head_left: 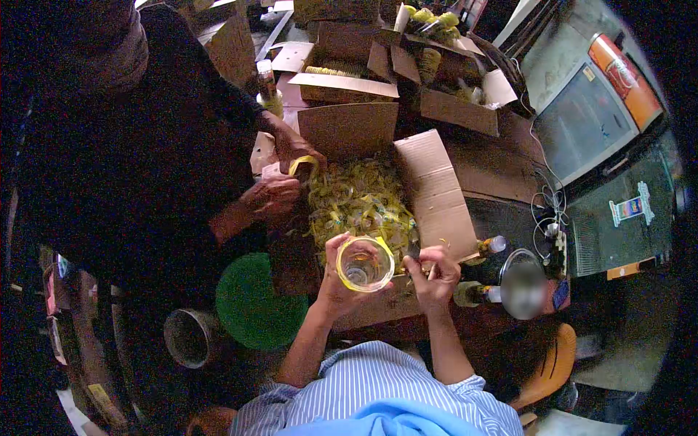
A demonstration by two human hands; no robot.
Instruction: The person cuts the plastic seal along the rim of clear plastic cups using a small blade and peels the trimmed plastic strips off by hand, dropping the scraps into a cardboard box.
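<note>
A clear round container [365,264] with a yellow rim is in my left hand [337,280], its open mouth turned up toward the camera. Just right of it, my right hand [435,280] is closed, thumb and fingers pinched together; what they hold is too small to make out. Beyond both hands stands an open cardboard box [436,185] filled with a tangle of yellow-green strips and clear pieces [360,200]. Across the box's left side, another person's hands [280,189] hold a yellow ring-shaped piece [305,164].
More open cartons [458,111] stand at the back. Bottles [472,293] and a metal bowl [522,270] are on the right, near a glass-fronted cabinet [592,120]. A green round object [256,301] and a bucket [187,338] sit lower left; an orange chair [554,367] is lower right.
</note>
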